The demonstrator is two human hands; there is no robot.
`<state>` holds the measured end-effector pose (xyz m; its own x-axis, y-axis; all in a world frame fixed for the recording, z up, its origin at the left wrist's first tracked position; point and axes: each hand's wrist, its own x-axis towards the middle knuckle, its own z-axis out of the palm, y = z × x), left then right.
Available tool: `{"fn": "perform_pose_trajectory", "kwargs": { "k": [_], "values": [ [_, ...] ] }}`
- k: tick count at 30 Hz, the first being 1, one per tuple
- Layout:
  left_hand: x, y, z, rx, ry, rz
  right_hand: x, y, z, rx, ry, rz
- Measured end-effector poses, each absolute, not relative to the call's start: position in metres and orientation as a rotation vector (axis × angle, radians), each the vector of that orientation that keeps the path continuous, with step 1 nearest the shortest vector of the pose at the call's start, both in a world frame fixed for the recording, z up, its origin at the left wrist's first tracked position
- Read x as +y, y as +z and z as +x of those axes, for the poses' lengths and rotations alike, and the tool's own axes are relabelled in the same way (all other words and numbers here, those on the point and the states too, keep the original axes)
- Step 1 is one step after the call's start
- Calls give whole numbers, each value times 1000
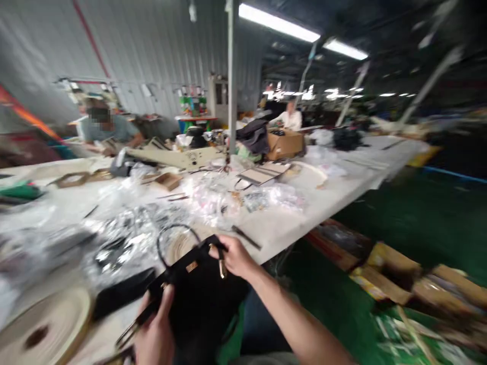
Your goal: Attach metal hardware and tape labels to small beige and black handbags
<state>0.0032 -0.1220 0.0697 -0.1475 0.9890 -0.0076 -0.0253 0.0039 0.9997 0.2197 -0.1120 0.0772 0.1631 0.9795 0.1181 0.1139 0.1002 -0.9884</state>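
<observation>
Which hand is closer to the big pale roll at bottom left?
Left. The left hand grips the black bag right of the roll; the right hand is farther right, at the bag's other top corner.

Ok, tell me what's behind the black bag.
Through the handle, part of a pale roll shows on the table. The black bag hides the roll's lower part and whatever else lies behind.

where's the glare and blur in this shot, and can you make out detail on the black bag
Head view: ceiling lights blown out to white, glare on the clear plastic; head view: cardboard boxes smeared toward the right edge; head view: black bag mostly too dark for detail, though its metal fittings catch light.
</observation>
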Motion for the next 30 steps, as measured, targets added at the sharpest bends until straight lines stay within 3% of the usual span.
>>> {"fn": "perform_pose_trajectory", "kwargs": {
  "k": [8,16,23,30],
  "values": [
    [-136,50,-25,1219,1354,1000,-115,61,213,-1237,767,-1367],
    [-134,52,-32,1074,1333,730,-119,61,229,-1385,877,-1385],
    [-128,81,-36,838,1340,604,-173,87,194,-1462,-163,-1486],
    [-132,115,-12,763,1215,775,-192,95,111,-1739,65,-1377]
  ]
}}
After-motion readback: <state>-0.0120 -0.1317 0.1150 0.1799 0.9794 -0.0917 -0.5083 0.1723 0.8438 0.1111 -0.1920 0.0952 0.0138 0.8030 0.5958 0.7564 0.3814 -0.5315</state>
